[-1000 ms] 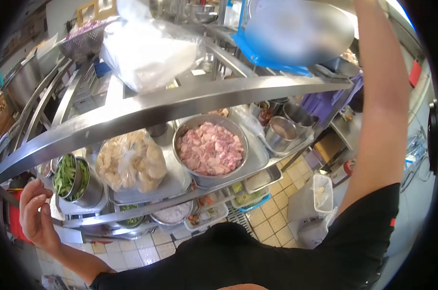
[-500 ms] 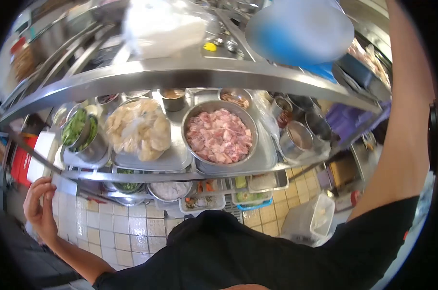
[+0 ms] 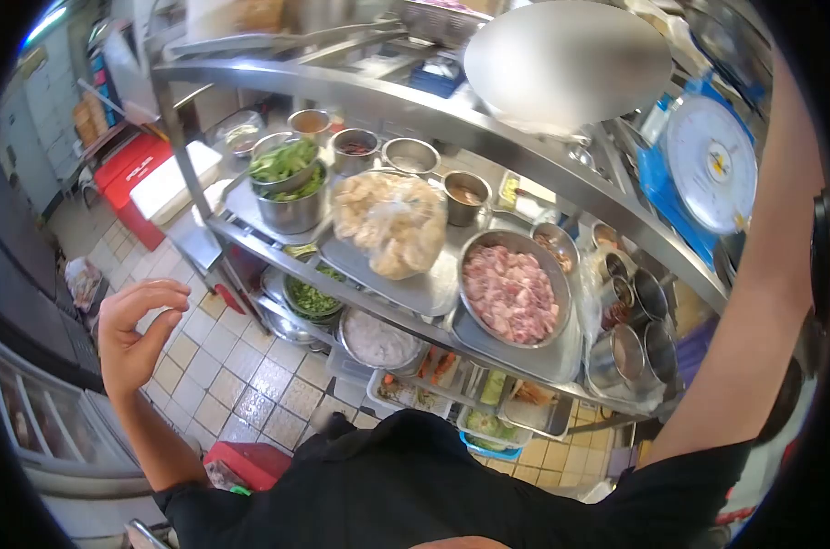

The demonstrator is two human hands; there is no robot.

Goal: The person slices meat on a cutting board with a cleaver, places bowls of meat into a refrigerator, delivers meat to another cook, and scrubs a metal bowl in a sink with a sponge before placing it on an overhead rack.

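My left hand (image 3: 139, 331) hangs in the air left of a steel rack, its fingers loosely curved with a gap to the thumb and nothing in them. My right arm reaches up along the right edge; its hand is out of view. On the rack's shelf, a round metal bowl (image 3: 516, 291) holds chunks of raw pink meat. Beside it lies a clear plastic bag (image 3: 392, 224) of pale yellowish pieces on a metal tray. Green leaves fill a steel pot (image 3: 291, 212) further left. At upper right stands a blue dial scale (image 3: 711, 163).
Several metal containers (image 3: 616, 357) crowd the shelf's right end. Below are tubs of chopped greens (image 3: 316, 297) and a white substance (image 3: 378, 339). A red cooler (image 3: 140, 183) with a white box (image 3: 175, 183) stands left, over tiled floor. A steel rail (image 3: 406, 110) crosses above the shelf.
The view has swung left, so the rack sits further right and tilted, and the cooler and dial scale show more fully. My left hand, still empty, now appears higher and further right.
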